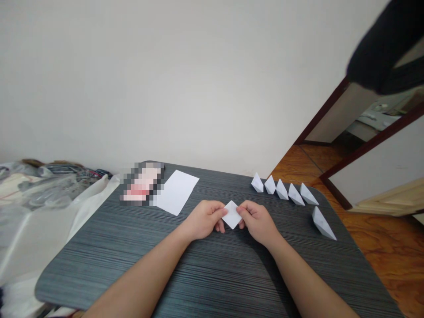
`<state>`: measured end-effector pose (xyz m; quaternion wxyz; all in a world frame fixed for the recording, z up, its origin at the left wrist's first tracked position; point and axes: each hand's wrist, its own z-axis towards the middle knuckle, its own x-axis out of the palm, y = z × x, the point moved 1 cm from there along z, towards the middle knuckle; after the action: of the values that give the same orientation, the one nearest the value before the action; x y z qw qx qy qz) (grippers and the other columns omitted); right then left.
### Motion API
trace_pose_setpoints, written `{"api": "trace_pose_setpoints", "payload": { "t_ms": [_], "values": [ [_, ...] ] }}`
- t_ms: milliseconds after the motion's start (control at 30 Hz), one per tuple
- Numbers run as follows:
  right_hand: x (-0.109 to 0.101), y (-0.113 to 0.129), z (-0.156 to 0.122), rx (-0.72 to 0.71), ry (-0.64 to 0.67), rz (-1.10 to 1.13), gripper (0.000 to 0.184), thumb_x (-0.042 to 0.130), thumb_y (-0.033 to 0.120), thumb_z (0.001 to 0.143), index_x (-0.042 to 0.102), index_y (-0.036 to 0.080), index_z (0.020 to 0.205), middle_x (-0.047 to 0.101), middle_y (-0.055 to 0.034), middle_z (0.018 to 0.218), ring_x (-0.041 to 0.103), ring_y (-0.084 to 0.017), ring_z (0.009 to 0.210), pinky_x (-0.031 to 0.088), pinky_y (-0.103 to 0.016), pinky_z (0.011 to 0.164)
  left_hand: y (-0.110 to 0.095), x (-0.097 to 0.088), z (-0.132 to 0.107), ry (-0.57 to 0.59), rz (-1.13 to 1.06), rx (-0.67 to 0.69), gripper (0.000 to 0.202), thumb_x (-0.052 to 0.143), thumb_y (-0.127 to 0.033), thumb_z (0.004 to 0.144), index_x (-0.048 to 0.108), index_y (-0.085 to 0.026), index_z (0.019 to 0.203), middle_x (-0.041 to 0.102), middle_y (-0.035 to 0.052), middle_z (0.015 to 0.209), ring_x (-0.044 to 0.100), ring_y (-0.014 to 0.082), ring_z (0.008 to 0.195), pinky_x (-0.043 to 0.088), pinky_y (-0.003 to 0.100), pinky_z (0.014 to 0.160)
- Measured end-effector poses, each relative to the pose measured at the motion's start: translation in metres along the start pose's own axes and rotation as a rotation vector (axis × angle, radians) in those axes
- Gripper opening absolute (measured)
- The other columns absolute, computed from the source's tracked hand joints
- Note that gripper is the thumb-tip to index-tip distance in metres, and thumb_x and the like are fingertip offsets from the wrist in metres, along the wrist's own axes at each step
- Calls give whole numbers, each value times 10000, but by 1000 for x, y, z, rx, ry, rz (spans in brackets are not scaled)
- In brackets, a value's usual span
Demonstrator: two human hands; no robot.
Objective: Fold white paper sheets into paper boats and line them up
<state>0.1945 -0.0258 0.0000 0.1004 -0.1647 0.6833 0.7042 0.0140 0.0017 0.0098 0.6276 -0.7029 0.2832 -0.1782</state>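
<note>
Between my two hands is a small diamond of folded white paper [232,215], one corner pointing away from me and one toward me. My left hand [208,218] pinches its left corner, thumb on top and fingers curled beneath. On the opposite corner, my right hand [257,221] has the same kind of pinch. The paper is held just over the dark table; whether it touches the surface I cannot tell. To the right stand several folded white paper boats [282,190] in a row, with another paper boat [323,224] nearer to me.
White paper sheets [179,192] lie flat at the table's back left, beside a blurred-out pinkish rectangular object [142,183]. The dark wood-grain table [132,247] backs onto a pale wall. Plastic-wrapped items [49,194] are piled left; a doorway and wooden floor [391,238] show right.
</note>
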Motion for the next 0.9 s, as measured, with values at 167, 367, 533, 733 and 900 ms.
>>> {"api": "trace_pose_setpoints", "payload": {
  "t_ms": [167,367,533,733,900],
  "values": [
    [1,-6,1,29,40,87,273,478,336,872,528,181,653,598,14,527,562,-113,452,420,-220,479,-1,-2,-1,-1,-24,-5,297,439,-376,860,564,-126,760,628,30,548,577,123,486,421,220,482],
    [0,-2,0,35,49,65,332,462,335,879,504,181,588,561,26,461,516,-100,407,394,-212,459,1,-3,0,-5,-92,-2,287,450,-380,865,545,-126,771,618,22,524,562,109,457,393,200,462],
    [1,-2,1,39,34,72,357,454,366,879,491,186,573,557,27,450,508,-102,397,388,-215,454,0,-3,1,2,-127,15,276,454,-369,872,565,-118,834,619,23,528,563,106,456,388,193,462],
    [1,-2,0,32,37,73,346,458,382,878,500,187,595,556,26,459,506,-105,404,389,-217,455,1,-3,2,-8,-140,19,282,466,-390,861,552,-121,869,607,18,530,557,108,453,391,196,456],
    [4,-3,-2,-14,65,138,390,412,430,898,494,182,607,554,11,480,506,-107,422,389,-224,460,5,-5,4,-107,-85,27,282,483,-412,843,530,-139,786,568,-8,505,529,100,445,374,192,448]
  ]
}}
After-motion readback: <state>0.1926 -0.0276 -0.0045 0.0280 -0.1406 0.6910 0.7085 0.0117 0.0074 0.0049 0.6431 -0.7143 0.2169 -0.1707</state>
